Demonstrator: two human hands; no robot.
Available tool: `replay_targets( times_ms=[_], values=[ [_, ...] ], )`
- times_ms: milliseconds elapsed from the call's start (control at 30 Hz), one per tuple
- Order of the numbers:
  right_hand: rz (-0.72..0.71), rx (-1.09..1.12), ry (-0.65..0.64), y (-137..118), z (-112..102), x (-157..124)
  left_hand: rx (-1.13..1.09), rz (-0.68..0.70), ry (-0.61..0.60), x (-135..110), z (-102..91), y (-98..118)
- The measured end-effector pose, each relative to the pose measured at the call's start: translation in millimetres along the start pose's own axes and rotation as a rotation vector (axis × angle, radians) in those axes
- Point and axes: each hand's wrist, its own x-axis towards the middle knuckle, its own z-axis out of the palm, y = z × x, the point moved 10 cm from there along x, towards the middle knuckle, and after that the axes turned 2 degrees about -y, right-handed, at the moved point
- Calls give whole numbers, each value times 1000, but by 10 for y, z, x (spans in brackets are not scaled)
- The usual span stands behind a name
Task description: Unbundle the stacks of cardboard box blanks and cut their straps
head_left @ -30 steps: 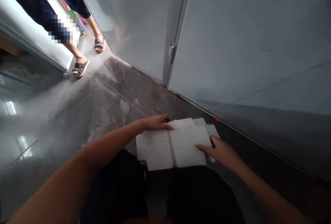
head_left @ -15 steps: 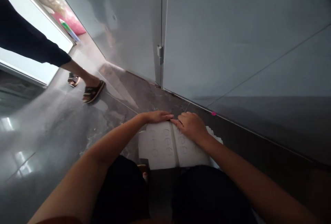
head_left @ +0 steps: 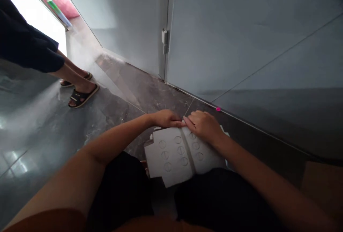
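1. Subject: a white die-cut card sheet (head_left: 171,157), lying just beyond the person's dark shorts (head_left: 120,189), with its near edge against them. It sits slightly askew, with notched outlines along its left and lower edges.
2. Markings: a centre crease (head_left: 189,153) runs down the sheet. Small printed circles (head_left: 181,150) stand in rows of three on the panels either side (nine countable; faint marks inside them are too small to read).
3. Left hand (head_left: 167,118): it lies at the far edge of the sheet, left of the crease, with the fingers curled slightly over that edge. Cannot tell whether the thumb is beneath the sheet, so a pinch is unconfirmed.
4. Right hand (head_left: 203,126): it rests flat and open on the panel right of the crease, near the far edge, not closed on anything.
5. Hand relation: the two hands are almost touching, just above the top of the crease. The sheet lies mostly nearer the viewer than both hands.
6. Surroundings: a grey door panel (head_left: 241,35) with a metal hinge (head_left: 164,41) stands beyond the sheet, and a small pink mark (head_left: 218,109) sits at its base. At upper left, a co-worker's legs and black sandals (head_left: 83,95) stand well apart on the glossy floor (head_left: 53,124).
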Motion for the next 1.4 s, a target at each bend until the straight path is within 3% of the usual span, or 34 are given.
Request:
replay_targets(
  times_ms=[100,167,267,367,433,567,633,733,767,833,900,967,1033,1100,1233,1400],
  values=[
    [26,66,1,71,11,1,13,-29,-41,-50,-38,31],
    [115,209,39,273,-30,-53,-26,-129,-56,-129,-88,-17],
    [492,447,90,844,-47,-385,20,-360,-33,-295,-145,-140],
    [803,671,-123,1078,207,-839,165,-499,118,-380,-197,-166],
    [801,803,-240,946,315,-951,274,-521,235,-365,-198,-136],
    [730,689,-256,735,243,-865,405,-433,377,-268,-141,-76],
    [754,613,-272,715,216,-833,420,-333,525,-288,-217,-12],
    [899,716,-274,767,287,-913,460,-91,795,-443,-374,222],
    [950,781,-268,785,336,-954,485,28,830,-484,-375,341],
    [1007,856,-255,814,428,-1006,537,313,745,-507,-250,618],
    [1000,885,-246,827,498,-1010,569,552,518,-501,-17,841],
    [962,991,-245,793,569,-987,579,660,293,-495,182,953],
    [947,1171,-218,746,616,-973,589,649,153,-469,285,981],
    [973,1235,-164,761,600,-986,618,623,97,-450,333,995],
    [959,1086,-95,824,450,-970,690,604,69,-442,438,995],
    [879,955,-170,777,417,-931,683,582,-27,-430,642,897]
  ],
)
